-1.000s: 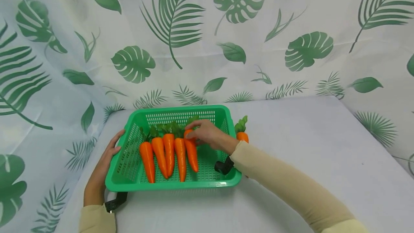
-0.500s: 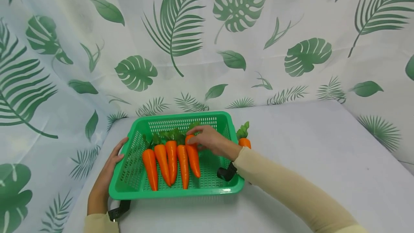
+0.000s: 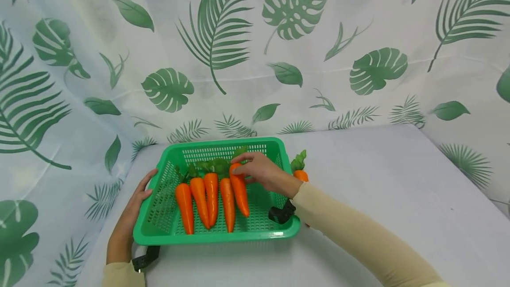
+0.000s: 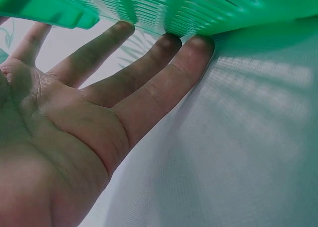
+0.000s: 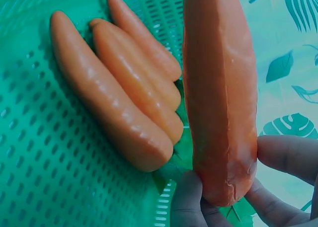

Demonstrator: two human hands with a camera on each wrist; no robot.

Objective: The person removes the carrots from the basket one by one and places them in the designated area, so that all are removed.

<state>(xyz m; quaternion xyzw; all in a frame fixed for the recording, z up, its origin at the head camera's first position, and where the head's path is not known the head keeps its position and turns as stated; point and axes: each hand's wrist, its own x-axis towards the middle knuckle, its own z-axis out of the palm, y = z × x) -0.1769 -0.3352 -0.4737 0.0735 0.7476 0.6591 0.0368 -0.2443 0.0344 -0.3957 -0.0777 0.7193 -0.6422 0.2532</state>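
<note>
A green plastic basket (image 3: 215,237) with slotted walls holds several orange carrots (image 3: 201,200) lying side by side, their leafy tops toward the far wall. My right hand (image 3: 263,172) reaches over the right rim and pinches the thick upper end of the rightmost carrot (image 3: 240,194). In the right wrist view, thumb and fingers grip this carrot (image 5: 221,98) near its leaf end, beside the other carrots (image 5: 109,98). At the basket's left outer side is my left hand (image 3: 133,209). In the left wrist view its straight fingers (image 4: 154,90) meet the slotted wall.
Another carrot (image 3: 300,175) lies outside the basket, beside its right wall and partly hidden by the right sleeve (image 3: 358,234). A white-covered table (image 3: 382,167) extends to the right. Leaf-print cloth (image 3: 239,48) hangs behind and on both sides.
The head view has tilted, so everything sits lower than a second ago. The pinched carrot has shifted slightly to the right and up, and the carrot beside it has shifted slightly right.
</note>
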